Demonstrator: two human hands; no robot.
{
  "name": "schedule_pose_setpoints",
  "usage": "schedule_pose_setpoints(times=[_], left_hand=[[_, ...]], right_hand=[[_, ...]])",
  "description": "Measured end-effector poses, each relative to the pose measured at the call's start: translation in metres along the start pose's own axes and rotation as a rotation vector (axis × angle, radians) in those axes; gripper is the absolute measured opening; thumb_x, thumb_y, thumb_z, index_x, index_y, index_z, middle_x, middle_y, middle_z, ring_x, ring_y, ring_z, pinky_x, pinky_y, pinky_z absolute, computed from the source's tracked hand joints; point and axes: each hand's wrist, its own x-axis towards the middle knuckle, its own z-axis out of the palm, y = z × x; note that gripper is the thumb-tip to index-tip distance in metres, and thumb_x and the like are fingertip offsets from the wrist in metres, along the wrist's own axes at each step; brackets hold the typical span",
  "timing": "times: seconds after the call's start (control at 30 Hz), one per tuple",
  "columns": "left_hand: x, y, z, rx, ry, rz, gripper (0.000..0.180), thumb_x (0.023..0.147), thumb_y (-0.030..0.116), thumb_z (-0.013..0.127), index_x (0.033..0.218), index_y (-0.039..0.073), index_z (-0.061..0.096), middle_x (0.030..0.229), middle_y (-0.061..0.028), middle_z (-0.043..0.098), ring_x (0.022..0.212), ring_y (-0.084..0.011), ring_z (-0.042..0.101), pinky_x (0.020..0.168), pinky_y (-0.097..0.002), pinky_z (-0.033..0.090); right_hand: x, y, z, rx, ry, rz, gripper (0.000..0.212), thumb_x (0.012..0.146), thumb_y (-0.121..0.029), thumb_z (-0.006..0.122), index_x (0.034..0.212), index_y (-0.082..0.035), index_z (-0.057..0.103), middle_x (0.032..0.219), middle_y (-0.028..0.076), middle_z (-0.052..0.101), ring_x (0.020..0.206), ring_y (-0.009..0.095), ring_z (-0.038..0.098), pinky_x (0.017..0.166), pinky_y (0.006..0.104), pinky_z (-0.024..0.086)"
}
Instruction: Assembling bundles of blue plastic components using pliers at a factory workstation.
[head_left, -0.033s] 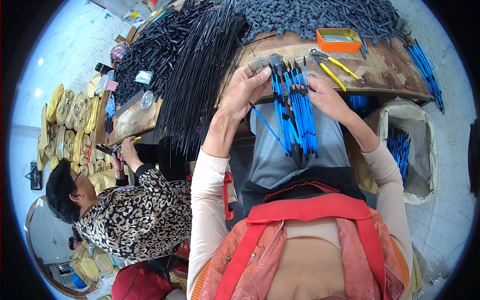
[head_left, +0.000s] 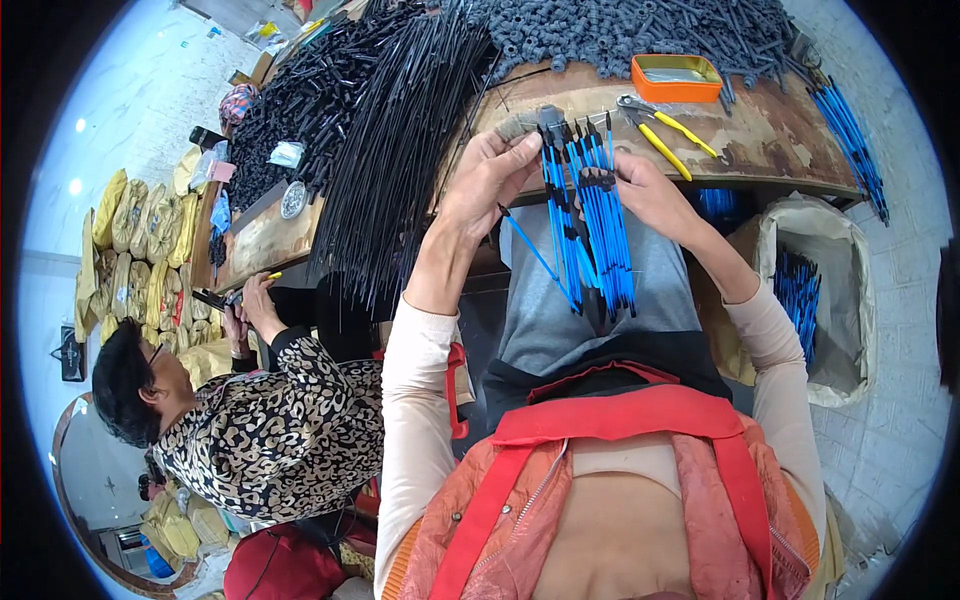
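Hands (head_left: 490, 178) (head_left: 652, 197) on rods (head_left: 610, 235), more in sack (head_left: 848, 285)

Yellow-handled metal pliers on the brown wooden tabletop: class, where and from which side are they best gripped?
Probably around both yellow handles of the pliers, coming from the tabletop's near edge, on the person's right: the handles splay apart with their ends toward that side, while the metal head points away and leftward.

No lettering, label, number or sign can be read on anything in view.
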Motion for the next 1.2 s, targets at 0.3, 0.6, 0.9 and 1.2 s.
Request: schedule_pose_setpoints(times=[0.3,0.6,0.9,1.2], left_hand=[[-0.003,-0.008,-0.001,-0.024,0.035,0.000,0.030,0.094,0.006,0.058,0.122,-0.005,0.056,0.117,-0.0119,0.064,0.108,-0.0189,0.061,0.099,-0.0362,0.047],[-0.008,-0.005,-0.013,-0.035,-0.042,0.018,0.032,0.094,0.010,0.058,0.122,-0.005,0.054,0.110,-0.0114,0.066,0.098,-0.0173,0.065,0.085,-0.0296,0.053],[-0.018,0.002,-0.014,-0.027,-0.109,-0.032,0.041,0.090,0.013,0.065,0.124,-0.007,0.053,0.109,-0.0108,0.066,0.087,-0.0112,0.063,0.068,-0.0187,0.051],[-0.025,-0.005,-0.012,-0.067,-0.105,-0.036,0.042,0.088,0.011,0.067,0.125,-0.005,0.054,0.115,-0.0107,0.064,0.099,-0.0124,0.062,0.087,-0.0244,0.050]], right_hand=[[-0.002,0.001,0.002,0.011,-0.010,-0.030,0.029,0.100,-0.025,0.048,0.107,-0.001,0.063,0.090,0.004,0.067,0.082,0.009,0.061,0.076,0.0260,0.048],[-0.003,-0.019,0.009,0.165,-0.095,-0.072,0.025,0.091,-0.002,0.043,0.109,-0.002,0.061,0.090,-0.002,0.062,0.084,0.006,0.055,0.078,0.0234,0.044],[-0.011,-0.018,0.024,0.232,-0.097,-0.028,0.024,0.090,-0.001,0.044,0.107,-0.003,0.060,0.086,-0.006,0.054,0.081,0.005,0.046,0.076,0.0207,0.039],[-0.015,-0.007,0.023,0.126,-0.176,-0.088,0.008,0.093,-0.007,0.048,0.095,-0.004,0.054,0.076,-0.007,0.040,0.074,0.005,0.038,0.069,0.0213,0.035]])
